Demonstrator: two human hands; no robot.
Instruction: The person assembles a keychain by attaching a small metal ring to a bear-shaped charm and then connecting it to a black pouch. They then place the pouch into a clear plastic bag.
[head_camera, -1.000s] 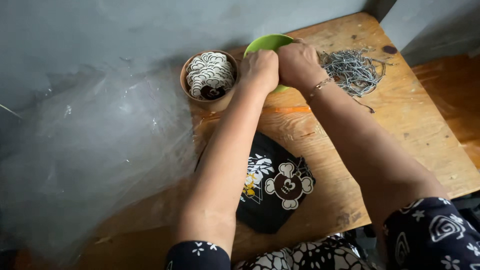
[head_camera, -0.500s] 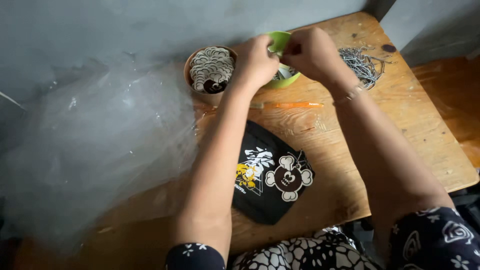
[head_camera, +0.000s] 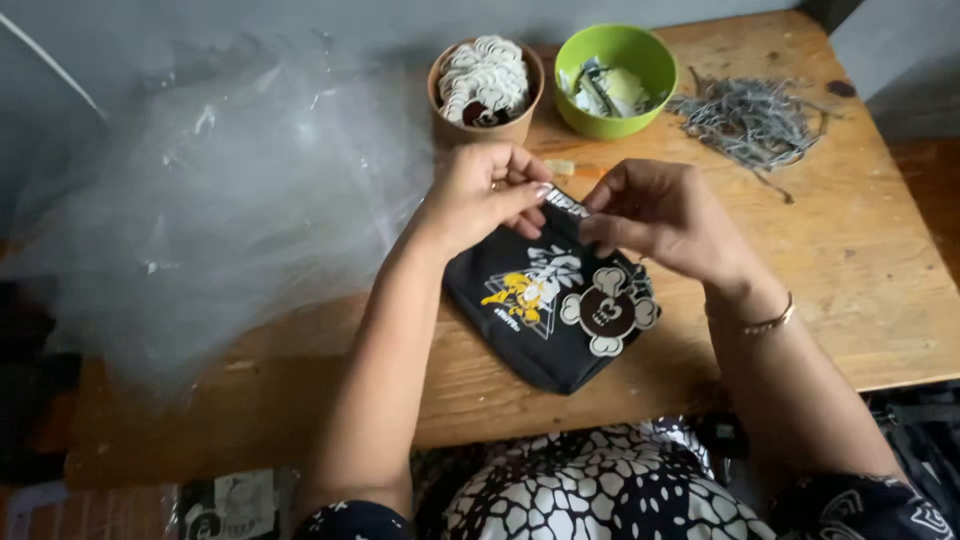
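Plastic sheeting (head_camera: 200, 210), clear and crumpled, lies heaped left of the black pouch (head_camera: 545, 300) on the wooden table (head_camera: 880, 290). Left hand (head_camera: 485, 195) curls at the pouch's top edge, fingers pressed together around it. Right hand (head_camera: 655, 215) pinches thumb to forefinger at that same edge; what it nips is too small to tell. Steadying the edge with the left hand likely keeps the right's pinch precise. Behind the pouch stand a brown cup (head_camera: 487, 85) of white cut-outs, a green bowl (head_camera: 615, 75) and grey ties (head_camera: 750, 115).
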